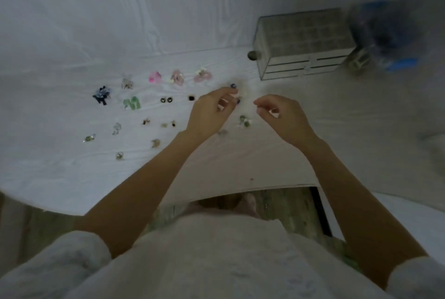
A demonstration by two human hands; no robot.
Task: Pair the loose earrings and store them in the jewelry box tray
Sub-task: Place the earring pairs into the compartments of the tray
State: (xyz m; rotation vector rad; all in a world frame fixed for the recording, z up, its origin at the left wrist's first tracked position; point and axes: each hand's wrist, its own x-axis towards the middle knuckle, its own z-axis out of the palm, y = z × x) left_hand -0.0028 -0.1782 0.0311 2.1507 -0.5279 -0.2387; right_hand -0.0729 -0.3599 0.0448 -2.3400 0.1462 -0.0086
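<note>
Holding position above the white cloth, the left hand had its fingers curled, and a small dark blue earring showed at its fingertips; a second blue bead sat just below, near the curled fingers, though the blur prevented confirming whether either piece was pinched or merely lay behind the hand. The right hand hovered just beside it with thumb and forefinger drawn together; no object could be resolved between them, so its hold could not be determined. The remaining earrings lay spread to the left of both hands, including the pink pairs, the green pair and the black heart studs. The jewelry box, with its gridded top tray, stood beyond and to the right of the hands, its long axis running left to right. By judgement, the right hand was the nearer to the box, so transfer of a matched blue pair would proceed forward and rightward from the present hold
</note>
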